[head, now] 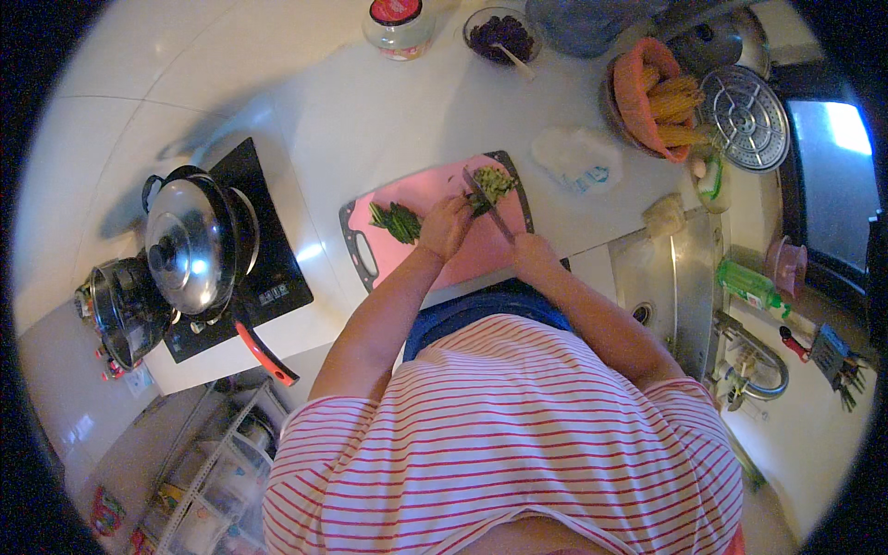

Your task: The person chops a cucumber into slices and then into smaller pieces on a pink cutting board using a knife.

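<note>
A pink cutting board [444, 260] with a dark rim lies on the counter before me. My right hand [533, 255] grips a kitchen knife [501, 220], whose blade points up and left over the board. Fingers of my left hand [447, 220] rest on dark green vegetable pieces [479, 203] beside the blade; the fingertips are partly hidden. Chopped light green pieces [495, 182] lie in a small heap at the board's upper right, against the blade. Left of my left hand is a pile of longer green vegetable pieces [399, 222].
A lidded pan [194, 243] with a red-tipped handle [267, 357] sits on the black cooktop [281, 277] at left. Beyond the board are a glass jar [399, 35], a bowl of dark food [499, 38] and a plastic bag [576, 156]. A sink [649, 277] lies right.
</note>
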`<state>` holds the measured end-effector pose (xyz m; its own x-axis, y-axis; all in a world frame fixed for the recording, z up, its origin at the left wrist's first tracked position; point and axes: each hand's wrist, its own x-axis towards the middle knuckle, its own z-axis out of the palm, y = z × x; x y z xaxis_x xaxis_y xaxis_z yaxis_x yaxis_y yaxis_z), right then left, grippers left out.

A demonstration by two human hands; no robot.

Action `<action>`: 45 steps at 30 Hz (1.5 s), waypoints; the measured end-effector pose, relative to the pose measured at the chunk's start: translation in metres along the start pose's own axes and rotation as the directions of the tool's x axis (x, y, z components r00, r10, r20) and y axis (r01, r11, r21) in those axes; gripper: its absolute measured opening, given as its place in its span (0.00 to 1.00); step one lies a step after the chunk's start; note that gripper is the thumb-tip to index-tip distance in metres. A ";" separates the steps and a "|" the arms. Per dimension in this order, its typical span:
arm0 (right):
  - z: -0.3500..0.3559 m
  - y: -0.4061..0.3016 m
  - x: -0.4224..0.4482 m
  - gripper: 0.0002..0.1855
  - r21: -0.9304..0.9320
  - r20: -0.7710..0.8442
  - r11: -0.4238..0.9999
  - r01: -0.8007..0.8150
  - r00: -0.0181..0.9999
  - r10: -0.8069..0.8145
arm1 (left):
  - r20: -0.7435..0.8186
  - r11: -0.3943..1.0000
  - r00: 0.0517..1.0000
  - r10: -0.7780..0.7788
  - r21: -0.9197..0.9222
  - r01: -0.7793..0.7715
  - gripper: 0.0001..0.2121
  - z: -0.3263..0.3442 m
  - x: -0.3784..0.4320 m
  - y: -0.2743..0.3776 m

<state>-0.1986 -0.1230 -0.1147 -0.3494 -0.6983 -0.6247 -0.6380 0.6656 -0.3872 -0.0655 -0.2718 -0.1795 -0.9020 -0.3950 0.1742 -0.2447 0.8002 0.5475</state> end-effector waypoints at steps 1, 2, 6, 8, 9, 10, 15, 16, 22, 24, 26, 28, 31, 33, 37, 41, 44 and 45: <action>0.004 -0.002 0.002 0.12 0.007 -0.020 1.000 -0.016 1.000 0.016 | 0.005 1.000 1.000 0.006 -0.001 -0.006 0.09 0.002 -0.001 0.000; 0.007 -0.004 0.004 0.12 0.014 -0.041 0.999 -0.031 0.999 0.032 | 0.012 1.000 1.000 0.007 0.004 -0.007 0.09 0.005 0.000 -0.001; 0.003 -0.019 0.011 0.13 0.112 -0.108 0.988 -0.110 0.987 0.122 | -0.003 0.997 0.999 0.041 0.064 -0.041 0.07 0.009 -0.001 -0.009; -0.007 -0.025 0.007 0.14 0.101 -0.087 0.994 -0.050 0.994 0.059 | 0.016 0.996 1.000 0.024 0.080 -0.025 0.07 0.010 -0.001 -0.011; -0.011 -0.026 0.004 0.14 0.099 -0.076 0.995 -0.028 0.997 0.036 | 0.055 0.997 0.998 -0.003 0.075 -0.001 0.07 0.008 0.002 -0.007; -0.007 -0.019 0.007 0.14 0.062 -0.074 0.998 -0.027 0.997 0.032 | 0.093 0.997 0.995 -0.031 0.071 0.024 0.07 0.006 0.004 -0.003; 0.004 -0.022 0.008 0.13 0.135 -0.122 0.991 0.014 0.993 0.003 | 0.071 0.999 0.997 -0.012 0.040 0.009 0.06 -0.003 0.008 0.002; 0.006 -0.024 0.008 0.13 0.146 -0.130 0.989 0.010 0.991 0.009 | 0.029 1.000 0.999 0.021 0.022 -0.022 0.06 -0.002 0.007 0.001; 0.005 -0.028 0.019 0.14 0.071 -0.447 0.966 0.251 0.873 -0.194 | 0.121 0.995 0.993 -0.017 0.100 0.005 0.06 0.003 0.007 -0.002; -0.004 -0.034 0.014 0.13 0.151 -0.169 0.987 0.062 0.985 -0.036 | 0.112 0.996 0.994 -0.008 0.095 -0.003 0.06 0.003 0.010 -0.003; 0.005 -0.027 0.021 0.14 0.043 -0.056 0.998 -0.054 0.997 0.056 | 0.100 0.996 0.995 0.011 0.089 -0.020 0.06 0.002 0.012 -0.002; 0.007 -0.028 0.022 0.14 0.023 -0.017 0.994 -0.104 0.994 0.105 | 0.087 0.995 0.996 0.035 0.085 -0.043 0.05 0.002 0.012 -0.001; 0.004 -0.039 0.021 0.15 0.118 -0.047 0.987 -0.105 0.993 0.111 | 0.122 0.995 0.992 0.016 0.093 -0.027 0.05 0.002 0.013 -0.005; -0.002 -0.045 0.017 0.15 0.150 -0.049 0.980 -0.128 0.989 0.137 | 0.136 0.998 0.990 -0.031 0.067 0.022 0.05 0.005 0.011 -0.006; 0.010 -0.023 0.026 0.15 0.103 -0.298 0.982 0.158 0.947 -0.121 | 0.110 0.994 0.990 -0.087 -0.050 0.092 0.05 0.012 0.006 -0.010; 0.005 -0.029 0.021 0.14 0.062 -0.047 0.997 -0.054 0.997 0.057 | 0.084 0.999 0.996 -0.037 -0.037 0.040 0.07 0.009 0.005 -0.011; 0.012 -0.021 0.026 0.14 0.093 -0.032 0.994 -0.063 0.997 0.066 | 0.102 0.999 0.994 -0.033 -0.036 0.037 0.08 0.004 0.007 -0.003; 0.015 -0.020 0.027 0.14 0.111 -0.025 0.993 -0.047 0.998 0.050 | 0.126 0.999 0.991 -0.039 -0.017 0.042 0.09 0.003 0.007 -0.004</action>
<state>-0.1851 -0.1513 -0.1337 -0.3981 -0.6708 -0.6257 -0.5405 0.7226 -0.4309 -0.0723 -0.2766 -0.1829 -0.9294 -0.3660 0.0475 -0.2761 0.7749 0.5686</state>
